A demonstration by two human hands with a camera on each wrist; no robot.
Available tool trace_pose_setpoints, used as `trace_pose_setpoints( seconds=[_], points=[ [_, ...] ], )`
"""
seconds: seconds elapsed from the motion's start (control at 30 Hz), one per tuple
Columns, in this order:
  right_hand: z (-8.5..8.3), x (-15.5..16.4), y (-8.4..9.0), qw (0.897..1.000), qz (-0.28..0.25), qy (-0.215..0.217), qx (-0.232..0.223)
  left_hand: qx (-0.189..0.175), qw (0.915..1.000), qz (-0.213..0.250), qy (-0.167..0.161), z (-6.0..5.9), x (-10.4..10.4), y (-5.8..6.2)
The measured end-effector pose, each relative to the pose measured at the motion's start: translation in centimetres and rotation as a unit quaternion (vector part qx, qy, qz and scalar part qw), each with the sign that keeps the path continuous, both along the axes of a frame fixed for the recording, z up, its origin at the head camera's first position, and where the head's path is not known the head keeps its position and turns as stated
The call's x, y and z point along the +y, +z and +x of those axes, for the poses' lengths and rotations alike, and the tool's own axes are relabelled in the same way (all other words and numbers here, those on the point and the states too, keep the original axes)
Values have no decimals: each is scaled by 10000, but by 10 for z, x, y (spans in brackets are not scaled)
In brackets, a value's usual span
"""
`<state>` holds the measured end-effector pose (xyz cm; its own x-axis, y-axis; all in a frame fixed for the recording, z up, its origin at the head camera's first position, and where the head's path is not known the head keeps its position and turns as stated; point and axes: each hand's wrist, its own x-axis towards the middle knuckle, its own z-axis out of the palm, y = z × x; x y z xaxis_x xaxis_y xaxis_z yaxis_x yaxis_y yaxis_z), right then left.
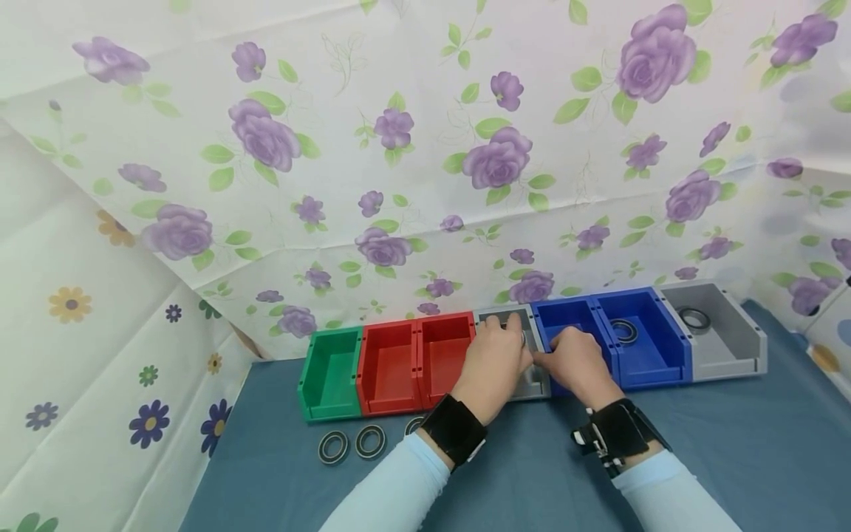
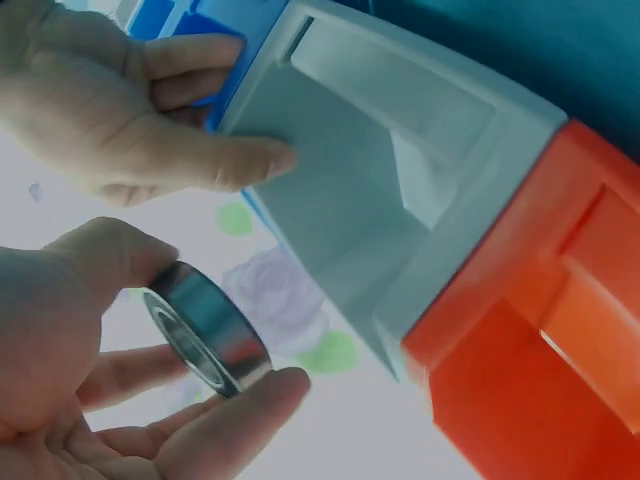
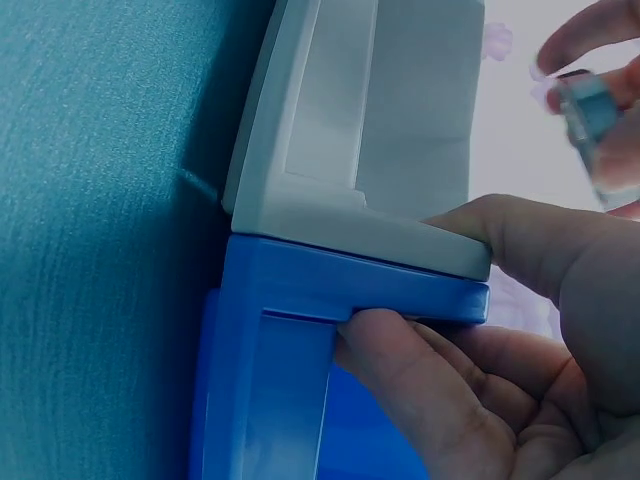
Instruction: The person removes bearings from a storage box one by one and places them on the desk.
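Observation:
My left hand (image 1: pixel 493 363) pinches a ball bearing (image 2: pixel 225 315), a steel ring, between thumb and fingertips. It holds the ring above the middle grey bin (image 2: pixel 345 175); the left wrist view shows no bearing inside that bin. At the border of this grey bin and the neighbouring blue bin (image 3: pixel 300 275) is my right hand (image 1: pixel 577 363). Its thumb reaches over the grey side and its fingers lie on the blue side, gripping the two adjoining walls. In the head view both hands hide part of these bins.
Left of the grey bin stand two red bins (image 1: pixel 390 369) and a green bin (image 1: pixel 332 373). Further right, one bearing (image 1: pixel 623 331) lies in a blue bin and another bearing (image 1: pixel 694 319) in the end grey bin. Several bearings (image 1: pixel 370 442) lie on the blue cloth in front.

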<state>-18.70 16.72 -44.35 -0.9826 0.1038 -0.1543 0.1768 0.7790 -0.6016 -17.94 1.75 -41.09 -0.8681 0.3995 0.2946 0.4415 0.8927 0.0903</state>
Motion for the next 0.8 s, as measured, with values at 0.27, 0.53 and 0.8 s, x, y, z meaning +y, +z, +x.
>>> trace_pose_setpoints(
  seconds=[0.27, 0.53, 0.8],
  points=[
    [0, -1, 2, 9999, -38, -47, -133, 349, 9946, 843, -499, 14, -22, 16],
    [0, -1, 1, 10000, 20, -21, -87, 526, 9857, 1431, -719, 22, -47, 32],
    [-1, 0, 1, 10000, 59, -2, -71, 527, 9733, 2124, -695, 30, -70, 38]
  ],
)
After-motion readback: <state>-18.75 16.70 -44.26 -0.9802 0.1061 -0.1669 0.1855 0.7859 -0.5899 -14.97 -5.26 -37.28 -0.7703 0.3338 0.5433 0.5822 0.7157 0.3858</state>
